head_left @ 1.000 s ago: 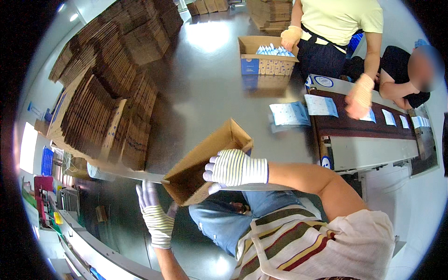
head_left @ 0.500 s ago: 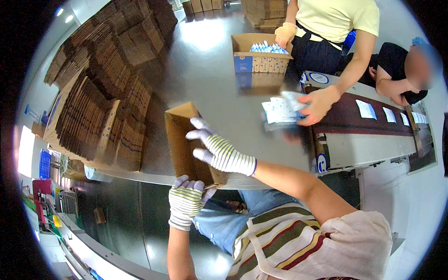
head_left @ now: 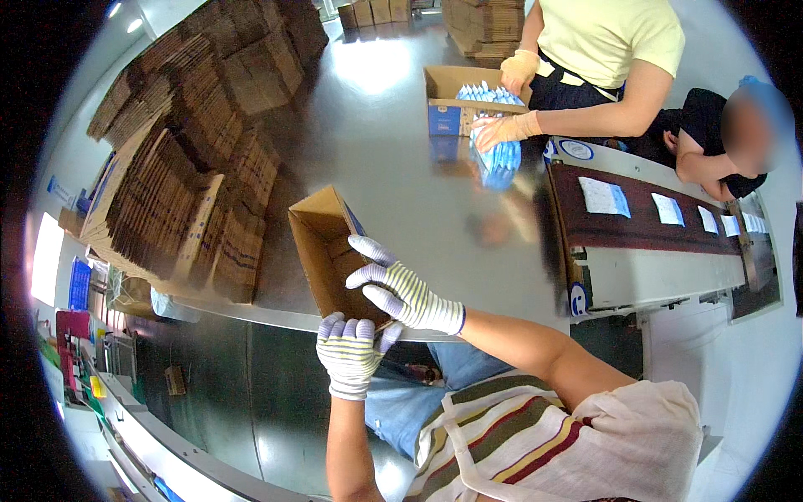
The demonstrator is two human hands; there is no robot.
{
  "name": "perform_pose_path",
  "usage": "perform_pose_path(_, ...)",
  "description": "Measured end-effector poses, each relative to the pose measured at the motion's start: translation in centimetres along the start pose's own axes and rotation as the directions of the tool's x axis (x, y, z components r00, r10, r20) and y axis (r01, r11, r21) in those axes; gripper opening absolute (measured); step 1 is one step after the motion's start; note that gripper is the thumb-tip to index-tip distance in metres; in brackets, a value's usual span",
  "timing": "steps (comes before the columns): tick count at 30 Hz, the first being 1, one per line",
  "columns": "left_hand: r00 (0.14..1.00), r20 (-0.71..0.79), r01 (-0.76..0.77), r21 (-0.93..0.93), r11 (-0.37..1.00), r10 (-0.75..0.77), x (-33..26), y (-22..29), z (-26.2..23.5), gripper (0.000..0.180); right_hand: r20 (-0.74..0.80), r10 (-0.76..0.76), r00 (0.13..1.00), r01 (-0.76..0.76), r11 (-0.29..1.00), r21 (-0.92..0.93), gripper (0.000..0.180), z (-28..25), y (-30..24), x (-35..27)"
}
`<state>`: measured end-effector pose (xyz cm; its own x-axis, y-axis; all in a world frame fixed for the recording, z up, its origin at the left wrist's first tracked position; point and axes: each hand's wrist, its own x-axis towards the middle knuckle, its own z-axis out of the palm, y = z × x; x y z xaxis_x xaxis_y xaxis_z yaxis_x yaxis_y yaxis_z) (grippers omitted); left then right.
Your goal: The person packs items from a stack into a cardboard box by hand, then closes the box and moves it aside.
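Observation:
An open cardboard box (head_left: 322, 251) with bare brown inside walls tilts at the table's near edge, and a strip of blue print shows on its outer right side. My left hand (head_left: 347, 356), in a striped white-and-purple glove, has its fingers curled over the box's near end. Across the right wall lies my right hand (head_left: 414, 297), gloved alike, its fingers spread and touching the cardboard. The box's underside and part of its right wall are hidden by my hands.
Flattened cartons (head_left: 159, 201) are stacked along the left. Across the metal table (head_left: 360, 142), a co-worker's gloved hands hold blue-and-white packets (head_left: 498, 155) at a printed carton (head_left: 443, 117). A conveyor (head_left: 640, 230) with packets runs at the right; another person leans beyond it.
The box has tilted, and my left hand has shifted slightly right with it. My right hand has lowered a little. The co-worker has brought the packets to the printed carton.

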<state>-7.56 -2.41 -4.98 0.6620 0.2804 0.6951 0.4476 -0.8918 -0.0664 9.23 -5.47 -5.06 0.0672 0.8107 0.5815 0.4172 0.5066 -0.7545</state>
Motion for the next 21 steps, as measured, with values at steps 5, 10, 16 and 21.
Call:
perform_pose_path(5, 0.998, -0.021, 0.059, 0.01, 0.998, -0.059, -0.5, 0.7, 0.0, 0.039, -0.011, -0.011, 1.0, 0.012, 1.0, 0.024, 0.017, 0.2, 0.0, -0.2)
perform_pose_path(10, 0.996, -0.076, 0.049, 0.01, 0.999, -0.048, -0.1, 0.6, 0.4, 0.029, -0.04, -0.004, 0.999, 0.007, 0.998, 0.06, 0.018, 0.4, 0.2, -0.3)
perform_pose_path(16, 0.99, -0.126, 0.064, 0.007, 0.998, -0.062, 0.2, 0.7, 0.7, 0.013, -0.058, -0.011, 0.998, 0.016, 0.997, 0.072, 0.019, 0.6, 0.6, -0.3)
perform_pose_path(21, 0.988, -0.145, 0.065, 0.014, 0.998, -0.062, 0.0, 0.8, 0.5, 0.012, -0.042, -0.031, 0.999, 0.032, 0.999, 0.01, 0.018, 0.3, 0.2, -0.2)
